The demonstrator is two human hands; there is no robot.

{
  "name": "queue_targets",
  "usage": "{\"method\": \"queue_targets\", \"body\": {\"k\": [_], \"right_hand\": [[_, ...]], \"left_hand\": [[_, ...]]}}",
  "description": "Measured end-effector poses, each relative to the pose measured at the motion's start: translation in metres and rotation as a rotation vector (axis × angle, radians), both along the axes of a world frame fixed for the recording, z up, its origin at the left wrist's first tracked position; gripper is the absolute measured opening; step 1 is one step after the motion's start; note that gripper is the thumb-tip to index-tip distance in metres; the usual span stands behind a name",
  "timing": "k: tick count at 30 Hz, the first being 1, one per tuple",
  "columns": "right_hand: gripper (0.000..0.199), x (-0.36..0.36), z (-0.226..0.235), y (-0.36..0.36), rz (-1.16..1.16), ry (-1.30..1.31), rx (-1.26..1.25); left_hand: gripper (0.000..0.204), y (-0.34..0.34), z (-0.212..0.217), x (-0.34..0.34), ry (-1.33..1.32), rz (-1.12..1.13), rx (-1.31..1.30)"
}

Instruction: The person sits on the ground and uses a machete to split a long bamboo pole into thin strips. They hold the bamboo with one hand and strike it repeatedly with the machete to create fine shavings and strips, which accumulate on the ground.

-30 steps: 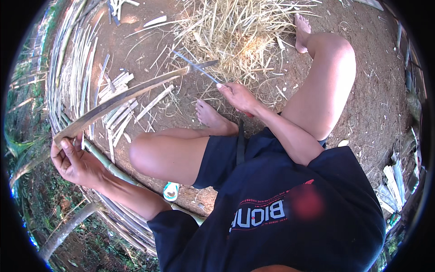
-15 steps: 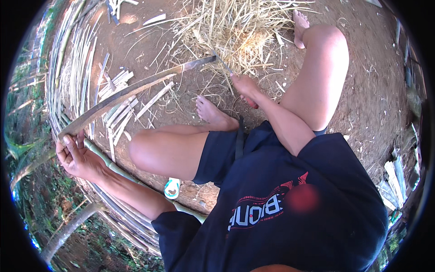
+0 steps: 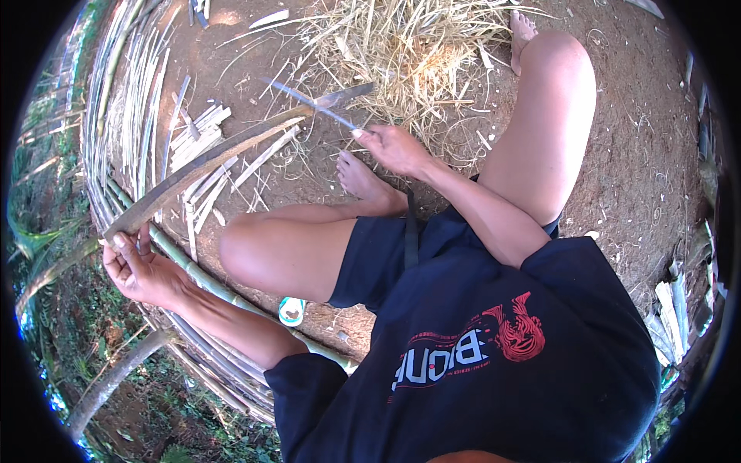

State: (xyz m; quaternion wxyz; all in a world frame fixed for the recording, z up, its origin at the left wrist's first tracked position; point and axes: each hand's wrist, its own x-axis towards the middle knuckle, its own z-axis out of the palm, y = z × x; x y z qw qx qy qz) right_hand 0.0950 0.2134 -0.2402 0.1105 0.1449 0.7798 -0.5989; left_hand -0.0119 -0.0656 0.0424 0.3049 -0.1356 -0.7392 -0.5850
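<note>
My left hand (image 3: 140, 266), at the far left, pinches the near end of a long, curved brown strip of wood or bamboo (image 3: 202, 166). The strip slants up to the right, over the ground, toward a heap of shavings (image 3: 417, 58). A thinner pale piece runs along its lower edge near the far part. My right hand (image 3: 395, 149) is closed on a knife (image 3: 336, 116), whose handle is hidden in the fist. The thin blade, slightly blurred, points up and left and crosses the strip near its far end; whether it touches cannot be told.
Short split pieces (image 3: 202, 139) lie on the soil below the strip. Long thin slats (image 3: 143, 108) and green poles (image 3: 197, 285) line the left side. A white and green slipper or lid-like thing (image 3: 292, 311) is beside my bent leg. Pale sheaths (image 3: 671, 316) lie at right.
My right hand has moved left and the blade has swung from the strip's far tip to lie across it, farther left. My left hand and the strip have shifted slightly right.
</note>
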Motion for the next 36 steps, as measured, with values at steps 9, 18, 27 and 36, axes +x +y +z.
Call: {"method": "queue_targets", "body": {"k": [9,18,27,36], "right_hand": [[0.061,0.000,-0.030,0.020,-0.084,-0.209,0.061],[0.067,0.015,-0.065,0.041,-0.233,-0.442,0.010],[0.069,0.015,-0.068,0.040,-0.233,-0.504,0.061],[0.069,0.015,-0.046,0.038,-0.166,-0.421,0.031]], "left_hand": [[0.014,-0.004,-0.003,-0.002,-0.033,-0.031,0.031],[0.016,-0.016,-0.007,-0.004,-0.064,-0.057,0.070],[0.032,-0.006,0.010,-0.013,-0.171,-0.119,-0.015],[0.025,0.001,0.026,-0.028,-0.297,-0.173,0.022]]}}
